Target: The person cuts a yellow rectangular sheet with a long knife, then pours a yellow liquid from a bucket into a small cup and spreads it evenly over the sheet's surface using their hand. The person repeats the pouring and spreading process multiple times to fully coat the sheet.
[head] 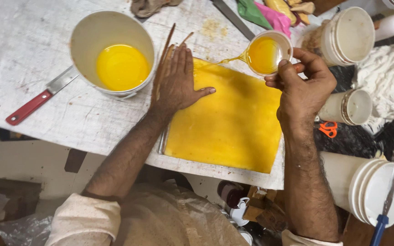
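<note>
At the far left of the scuffed, whitewashed desk (33,41) lies one knife (39,95) with a red handle and a flat steel blade, its tip pointing at the single white bucket (112,52). The bucket is round and smooth-walled, with a pool of glossy yellow liquid at its bottom. Just right of it, two or three thin wooden sticks (168,43) lie slanted on the desk, partly under the left hand (175,79). That hand is spread flat, palm down, fingers together and thumb out, pressing the upper left corner of one rectangular yellow sheet (233,125), wet-looking and slightly mottled, which rests on the desk's near edge. The left forearm runs bare from a rolled pale sleeve. Further right, the right hand (303,84) is closed around one small white cup (267,53), tipped on its side so a thin thread of yellow liquid runs from its lip onto the sheet's top edge. Beyond it stand several stacked white tubs (349,34), a small orange pair of scissors (328,129), and a blue-handled blade (391,191).
</note>
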